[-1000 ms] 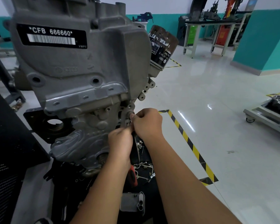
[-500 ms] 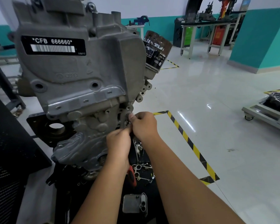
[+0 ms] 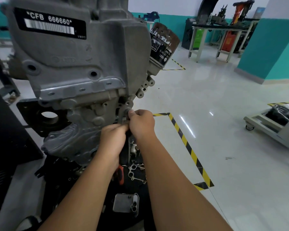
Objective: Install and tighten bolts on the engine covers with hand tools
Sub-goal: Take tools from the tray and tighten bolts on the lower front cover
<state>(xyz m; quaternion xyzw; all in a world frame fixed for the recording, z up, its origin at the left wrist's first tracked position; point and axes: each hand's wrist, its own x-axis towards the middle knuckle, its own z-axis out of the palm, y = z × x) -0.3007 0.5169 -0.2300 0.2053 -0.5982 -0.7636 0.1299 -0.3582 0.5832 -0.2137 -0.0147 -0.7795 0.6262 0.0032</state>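
- The right hand (image 3: 141, 124) has its fingers curled, thumb and forefinger pinched together at a small bolt (image 3: 127, 112) on the right edge of the engine cover (image 3: 83, 90); the bolt is mostly hidden by the fingertips.
- The left hand (image 3: 113, 140) sits just below and to the left, touching the right hand, its fingers curled in against the same edge of the cover; what they clamp on cannot be told, as the hand hides it.
- Both forearms reach up from the bottom of the view and meet at that corner.
- The engine cover is grey cast metal, upright, with several open bolt holes across its face and a row of small round bosses on its right edge.
- A black label (image 3: 50, 23) reading "CFB 666660" with a barcode sits at the cover's upper left.
- A black oil filter (image 3: 163, 45) sticks out, tilted, from the engine's upper right side.
- Below the hands, on a dark tray, lie a thin metal gasket (image 3: 134, 170), a tool with a red handle (image 3: 120, 175), partly behind the left forearm, and a silver block (image 3: 126, 205) with round holes.
- Yellow-and-black tape (image 3: 187, 144) marks the glossy white floor to the right.
- A low cart (image 3: 274, 125) on wheels stands at the far right, and a worktop (image 3: 220, 27) with equipment stands by the teal wall.
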